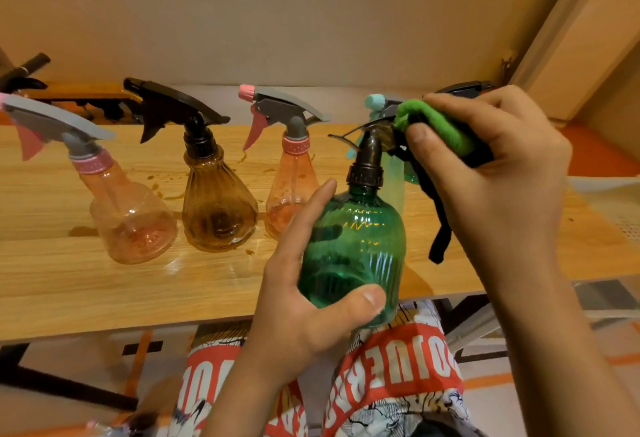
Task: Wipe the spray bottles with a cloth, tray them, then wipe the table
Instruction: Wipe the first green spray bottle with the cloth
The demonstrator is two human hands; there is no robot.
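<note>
- A person's left hand [304, 301] grips the green spray bottle [360, 239] round its ribbed belly, thumb across the front near the base and fingers curled behind.
- The bottle is held upright over the desk's [52, 284] near edge, right of the middle, with its base showing below that edge.
- The right hand [491, 173] is closed round a folded green cloth [436, 128], pinching it between thumb and fingers and pressing it against the bottle's dark trigger head [367, 145].
- A black strip [441, 228] hangs from the cloth below the right hand, dangling beside the bottle's shoulder.
- Just behind the held bottle stands a pale teal spray bottle [393, 176], its mint nozzle [375, 102] showing left of the cloth.
- Another dark trigger head [464, 88] shows above the right hand's knuckles, toward the desk's far right corner; its bottle is hidden.
- Three more bottles stand in a row across the middle of the wooden desk: a pink bottle [294, 176] with a grey-and-pink head nearest the left hand, a brown bottle [218, 208] with a black head beside it, and a second pink bottle [131, 214] toward the left edge.
- Brown stains [159, 187] spot the wood among those three bottles.
- A white perforated tray [609, 208] lies at the desk's right edge.
- The person's red-and-white printed clothing [398, 367] fills the foreground below the near edge.
</note>
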